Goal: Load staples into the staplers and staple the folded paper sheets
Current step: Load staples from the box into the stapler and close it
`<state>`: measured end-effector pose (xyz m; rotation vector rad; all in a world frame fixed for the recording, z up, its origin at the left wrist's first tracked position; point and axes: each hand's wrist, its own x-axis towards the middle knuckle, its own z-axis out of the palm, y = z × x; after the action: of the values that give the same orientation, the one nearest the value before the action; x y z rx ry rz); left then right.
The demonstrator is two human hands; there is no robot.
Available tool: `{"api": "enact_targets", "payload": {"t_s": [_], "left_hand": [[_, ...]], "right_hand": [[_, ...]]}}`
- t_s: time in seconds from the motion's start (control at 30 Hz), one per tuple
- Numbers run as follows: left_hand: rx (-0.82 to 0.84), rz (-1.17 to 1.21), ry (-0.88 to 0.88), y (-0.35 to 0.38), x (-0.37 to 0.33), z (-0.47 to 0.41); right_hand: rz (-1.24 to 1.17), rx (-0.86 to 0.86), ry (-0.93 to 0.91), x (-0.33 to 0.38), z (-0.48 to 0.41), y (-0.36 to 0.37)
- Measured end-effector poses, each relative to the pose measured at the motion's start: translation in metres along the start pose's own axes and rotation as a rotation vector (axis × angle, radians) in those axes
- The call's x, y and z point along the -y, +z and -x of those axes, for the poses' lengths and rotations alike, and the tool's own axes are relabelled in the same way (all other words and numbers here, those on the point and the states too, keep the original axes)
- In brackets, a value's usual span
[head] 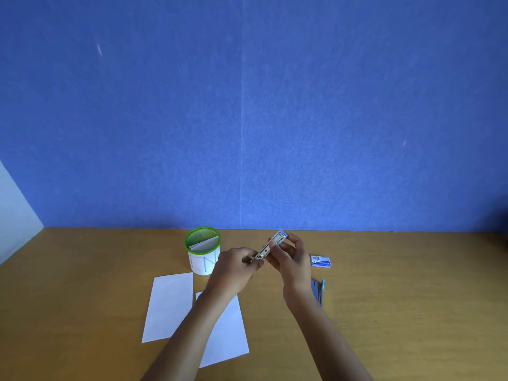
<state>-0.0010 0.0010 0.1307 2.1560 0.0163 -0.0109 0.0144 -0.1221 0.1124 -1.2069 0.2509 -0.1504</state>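
I hold a small stapler (270, 246) tilted above the desk, its metal channel facing me. My right hand (291, 259) grips its upper, far end. My left hand (233, 266) pinches its lower end with closed fingers; whether staples are in those fingers I cannot tell. Two folded white paper sheets lie on the desk: one (169, 306) at the left, another (228, 334) under my left forearm. A small blue staple box (320, 261) lies right of my right hand. A second blue stapler (317, 291) rests on the desk, partly hidden behind my right wrist.
A green mesh cup (203, 250) with a white label and folded paper inside stands at the back, left of my hands. The wooden desk (412, 298) ends at a blue partition wall (247, 119). A white wall (13, 215) borders the left.
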Motion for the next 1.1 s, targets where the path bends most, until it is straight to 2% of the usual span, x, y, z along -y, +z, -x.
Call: {"api": "enact_targets", "payload": {"t_s": [0.07, 0.17, 0.23, 0.33, 0.43, 0.5, 0.6, 0.67, 0.83, 0.93, 1.1], "left_hand": [[0.078, 0.043, -0.099, -0.007, -0.001, 0.001], [0.153, 0.462, -0.232, -0.015, -0.002, 0.002], [0.231, 0.682, -0.212, -0.019, -0.002, 0.003], [0.256, 0.589, -0.089, -0.014, 0.001, 0.003], [0.108, 0.448, -0.07, -0.004, 0.004, 0.001], [0.08, 0.489, -0.1, 0.0, 0.007, -0.001], [0.153, 0.619, -0.161, 0.005, 0.01, -0.001], [0.19, 0.657, -0.153, 0.008, 0.011, 0.0], [0.16, 0.706, -0.136, 0.011, 0.014, 0.0], [0.135, 0.708, -0.127, 0.014, 0.018, -0.001], [0.053, 0.722, -0.157, 0.019, 0.021, -0.001]], "right_hand": [[0.078, -0.005, -0.077, -0.005, 0.0, -0.003], [0.168, 0.012, -0.187, -0.009, 0.001, -0.009], [0.214, 0.028, -0.213, -0.011, 0.001, -0.011], [0.113, 0.031, -0.115, -0.014, 0.001, -0.011], [0.031, 0.038, -0.045, -0.014, 0.001, -0.011], [0.031, 0.065, -0.036, -0.013, 0.002, -0.012], [0.055, 0.109, -0.047, -0.012, 0.004, -0.013], [0.065, 0.145, -0.053, -0.011, 0.006, -0.013], [0.099, 0.278, -0.048, -0.01, 0.011, -0.013], [0.137, 0.241, -0.072, -0.012, 0.01, -0.012], [0.014, 0.203, -0.025, -0.01, 0.007, -0.01]]}}
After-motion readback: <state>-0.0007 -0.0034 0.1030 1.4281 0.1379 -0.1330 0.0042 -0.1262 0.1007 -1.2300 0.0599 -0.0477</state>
